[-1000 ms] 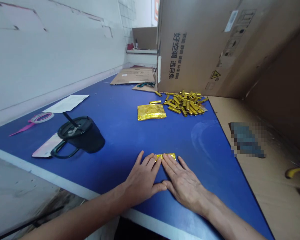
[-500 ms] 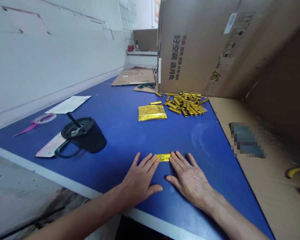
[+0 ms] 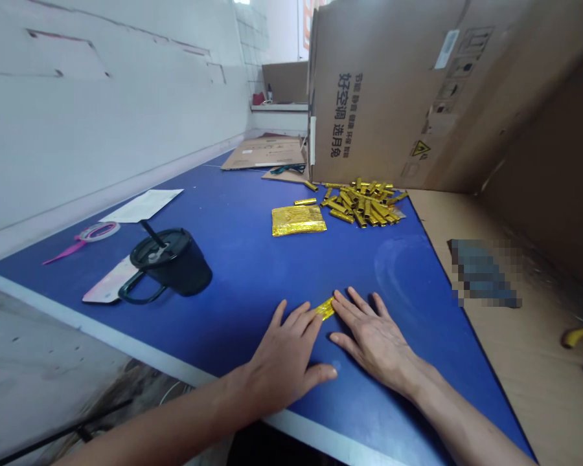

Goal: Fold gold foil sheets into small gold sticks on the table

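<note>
A small strip of shiny gold foil lies at a slant on the blue table. My left hand rests palm down with fingers outstretched, its fingertips pressing the strip's left end. At the strip's right end are the fingertips of my right hand, also flat and spread. Both ends of the strip are covered by fingers. Beyond the hands sits a flat gold foil packet, with one gold roll behind it. A heap of short gold foil tubes lies to the right of the packet.
On the left stand a dark lidded mug with a straw, a roll of tape, a white paper and a phone-like flat object. A large cardboard box rises behind the tubes. Cardboard lies along the right.
The gold strip has turned from level to slanted, its right end farther away. My left hand has shifted right and slightly nearer. The whole view has moved a little.
</note>
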A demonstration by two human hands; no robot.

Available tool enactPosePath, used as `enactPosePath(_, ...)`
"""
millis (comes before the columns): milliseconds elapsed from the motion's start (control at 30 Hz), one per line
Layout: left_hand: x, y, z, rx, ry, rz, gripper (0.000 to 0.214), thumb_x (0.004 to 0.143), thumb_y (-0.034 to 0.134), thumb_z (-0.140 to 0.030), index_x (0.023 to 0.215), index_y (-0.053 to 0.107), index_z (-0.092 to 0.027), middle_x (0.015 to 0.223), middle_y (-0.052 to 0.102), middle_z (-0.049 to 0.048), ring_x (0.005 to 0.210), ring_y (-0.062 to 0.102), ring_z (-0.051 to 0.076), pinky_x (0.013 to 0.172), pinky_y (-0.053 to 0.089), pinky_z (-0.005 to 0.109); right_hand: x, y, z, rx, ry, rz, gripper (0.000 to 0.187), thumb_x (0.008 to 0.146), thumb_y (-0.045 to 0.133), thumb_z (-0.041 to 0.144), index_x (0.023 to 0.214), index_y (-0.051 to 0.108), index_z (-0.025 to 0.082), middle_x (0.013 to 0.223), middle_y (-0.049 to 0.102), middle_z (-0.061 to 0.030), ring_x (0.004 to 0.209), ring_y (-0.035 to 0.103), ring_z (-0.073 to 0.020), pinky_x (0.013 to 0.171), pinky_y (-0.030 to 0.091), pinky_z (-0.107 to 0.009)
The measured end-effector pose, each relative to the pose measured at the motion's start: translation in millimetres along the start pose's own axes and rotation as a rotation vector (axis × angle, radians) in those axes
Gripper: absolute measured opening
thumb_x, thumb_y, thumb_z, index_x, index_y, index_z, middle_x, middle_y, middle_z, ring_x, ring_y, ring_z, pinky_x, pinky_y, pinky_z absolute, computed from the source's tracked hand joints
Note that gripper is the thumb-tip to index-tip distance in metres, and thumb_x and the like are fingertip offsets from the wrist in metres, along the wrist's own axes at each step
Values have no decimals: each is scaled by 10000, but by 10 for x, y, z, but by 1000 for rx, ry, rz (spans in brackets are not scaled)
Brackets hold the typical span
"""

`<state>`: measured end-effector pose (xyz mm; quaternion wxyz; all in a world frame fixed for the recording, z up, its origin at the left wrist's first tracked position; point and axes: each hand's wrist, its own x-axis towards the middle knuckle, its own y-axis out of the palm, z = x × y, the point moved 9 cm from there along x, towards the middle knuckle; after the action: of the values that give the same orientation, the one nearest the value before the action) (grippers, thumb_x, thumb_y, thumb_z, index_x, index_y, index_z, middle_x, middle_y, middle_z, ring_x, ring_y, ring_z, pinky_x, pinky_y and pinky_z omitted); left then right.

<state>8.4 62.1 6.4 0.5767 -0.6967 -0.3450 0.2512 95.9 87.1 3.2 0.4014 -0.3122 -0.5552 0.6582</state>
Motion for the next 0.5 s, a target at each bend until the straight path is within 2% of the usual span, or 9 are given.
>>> enactPosePath(100,45,58,-17,-2,51,18,735,740,296,-622,1271,256,-116,1326,285,123,1231,184,248,980,110,483,-3,6,-2,5,-6,-4,529,803,366,442,1270,320,196,1321,325,-54,1235,183,-251,964,123,-556)
enactPosePath(200,-9,142,0,14,57,43,729,752,286,-610,1289,213,-122,1347,233,124,1239,160,250,974,108,494,-8,16,-11,5,-6,1,524,806,363,440,1268,323,196,1327,314,-47,1236,179,-253,961,135,-558)
enactPosePath(367,-161,161,14,31,51,67,706,764,296,-586,1305,171,-150,1361,201,100,1246,128,258,968,94,513,-3,-9,-11,-9,-4,-12,505,808,368,427,1251,354,185,1315,334,-57,1228,204,-254,953,166,-556)
enactPosePath(500,-173,146,2,24,53,69,721,757,281,-605,1304,177,-147,1360,206,96,1244,133,263,969,80,516,-12,-39,79,-19,-37,-56,510,797,399,407,1245,366,165,1304,348,-93,1219,232,-257,958,149,-552)
